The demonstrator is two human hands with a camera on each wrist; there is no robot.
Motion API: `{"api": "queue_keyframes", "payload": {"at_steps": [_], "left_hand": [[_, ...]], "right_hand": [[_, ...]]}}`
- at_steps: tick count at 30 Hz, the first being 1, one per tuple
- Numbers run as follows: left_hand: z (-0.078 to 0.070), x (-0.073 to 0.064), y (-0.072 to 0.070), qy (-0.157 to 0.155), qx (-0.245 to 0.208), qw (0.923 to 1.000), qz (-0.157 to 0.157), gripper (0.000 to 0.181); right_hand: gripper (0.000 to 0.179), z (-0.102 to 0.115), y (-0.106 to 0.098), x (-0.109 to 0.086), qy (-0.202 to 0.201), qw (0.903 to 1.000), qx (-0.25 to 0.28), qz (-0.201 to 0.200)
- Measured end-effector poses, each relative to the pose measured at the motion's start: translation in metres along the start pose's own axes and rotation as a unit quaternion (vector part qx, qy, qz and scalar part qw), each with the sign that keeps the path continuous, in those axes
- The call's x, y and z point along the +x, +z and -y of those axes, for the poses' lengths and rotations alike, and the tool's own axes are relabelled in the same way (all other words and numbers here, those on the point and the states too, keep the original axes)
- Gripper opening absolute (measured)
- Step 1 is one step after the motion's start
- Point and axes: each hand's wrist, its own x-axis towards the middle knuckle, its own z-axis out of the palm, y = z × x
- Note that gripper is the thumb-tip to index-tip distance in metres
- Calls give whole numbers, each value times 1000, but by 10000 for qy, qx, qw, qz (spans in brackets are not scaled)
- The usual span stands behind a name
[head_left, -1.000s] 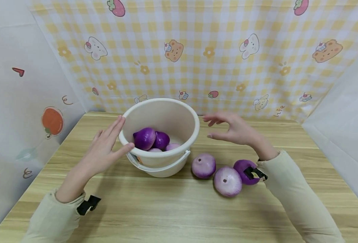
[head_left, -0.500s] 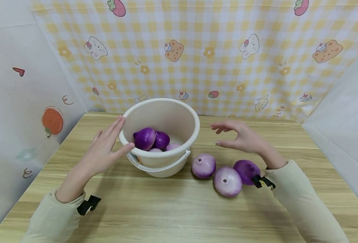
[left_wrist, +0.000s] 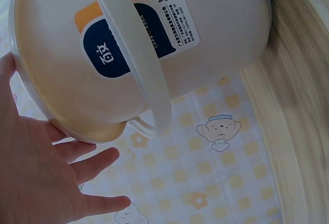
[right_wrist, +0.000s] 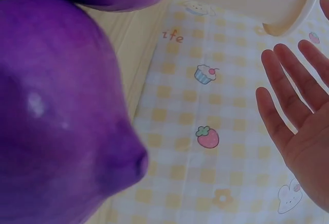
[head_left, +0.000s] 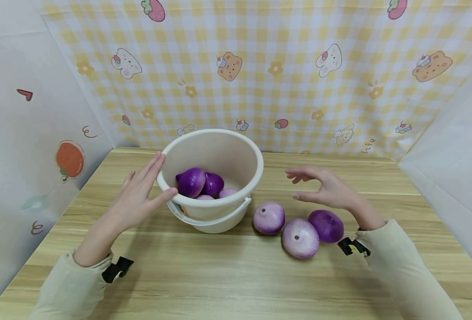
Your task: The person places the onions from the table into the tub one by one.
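A white bucket stands on the table, its handle folded down at the front and a label on its side. Inside lie several purple onions. My left hand rests with extended fingers against the bucket's left rim, the thumb at the front edge. To the right of the bucket sit three onions: a pale one, another pale one and a darker one. Above and behind these, my right hand hovers with nothing in it, fingers loosely bent and thumb apart.
The wooden table reaches back to a yellow checked cloth hanging behind it. White cloth sides stand to the left and right. Black clips sit at both cuffs.
My right hand has moved away from the bucket, rightward and slightly nearer, over the loose onions. The left hand, bucket and onions have stayed in place.
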Motion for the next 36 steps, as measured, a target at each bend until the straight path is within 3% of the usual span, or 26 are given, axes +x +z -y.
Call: {"api": "queue_keyframes", "payload": {"at_steps": [18,28,36], "left_hand": [[0,1,0,33,-38,10000,-38,77],[0,0,0,19,-49,10000,-14,77],[0,-1,-1,-3,-59,10000,-7,77]], "right_hand": [[57,-16,1,-30,147,9995,266,-91],[56,4,-4,-39,417,9980,479,-62],[61,-22,0,-53,454,9981,411,-2]]}}
